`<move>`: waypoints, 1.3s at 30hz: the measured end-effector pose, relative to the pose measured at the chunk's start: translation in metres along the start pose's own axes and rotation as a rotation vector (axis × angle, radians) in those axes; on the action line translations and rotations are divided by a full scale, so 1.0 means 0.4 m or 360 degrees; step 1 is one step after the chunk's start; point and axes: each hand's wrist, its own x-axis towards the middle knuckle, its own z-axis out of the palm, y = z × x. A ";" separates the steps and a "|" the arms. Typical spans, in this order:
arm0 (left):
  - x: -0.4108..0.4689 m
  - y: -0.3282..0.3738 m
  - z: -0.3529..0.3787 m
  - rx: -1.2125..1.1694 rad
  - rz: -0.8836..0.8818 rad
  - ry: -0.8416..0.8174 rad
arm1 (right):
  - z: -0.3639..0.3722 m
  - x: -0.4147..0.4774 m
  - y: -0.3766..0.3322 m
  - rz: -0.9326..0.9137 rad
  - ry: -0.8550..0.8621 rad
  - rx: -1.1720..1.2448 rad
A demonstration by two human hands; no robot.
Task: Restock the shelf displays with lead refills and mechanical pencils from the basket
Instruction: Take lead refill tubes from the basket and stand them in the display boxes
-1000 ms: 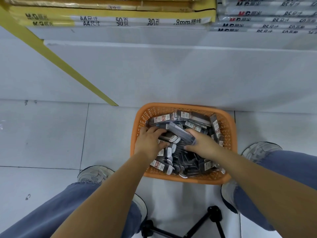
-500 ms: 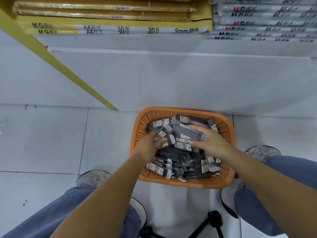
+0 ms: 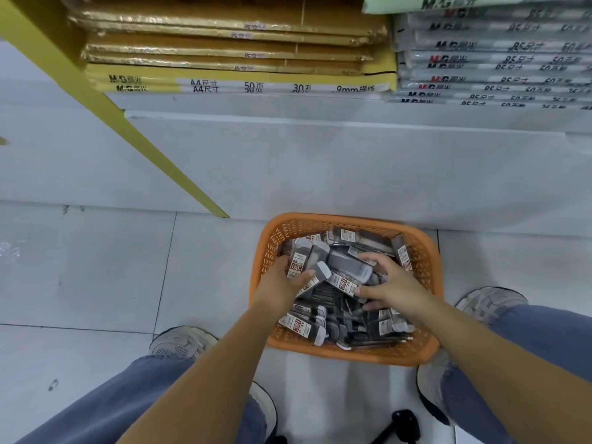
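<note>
Your left hand [image 3: 280, 285] grips several grey, red-labelled lead-refill packs [image 3: 301, 262] inside the orange woven plastic basket [image 3: 426, 251] on the floor; your right hand [image 3: 395, 288] pinches another long grey pack [image 3: 349, 267] atop the pile.

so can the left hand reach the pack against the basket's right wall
Probably not cleanly: the right hand lies between the left hand and that pack, and both grip packs.
</note>
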 end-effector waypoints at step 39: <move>-0.582 0.538 -0.358 -0.0933 0.0965 -0.0651 | -0.014 -0.642 -0.692 -0.1419 -0.0139 -0.0539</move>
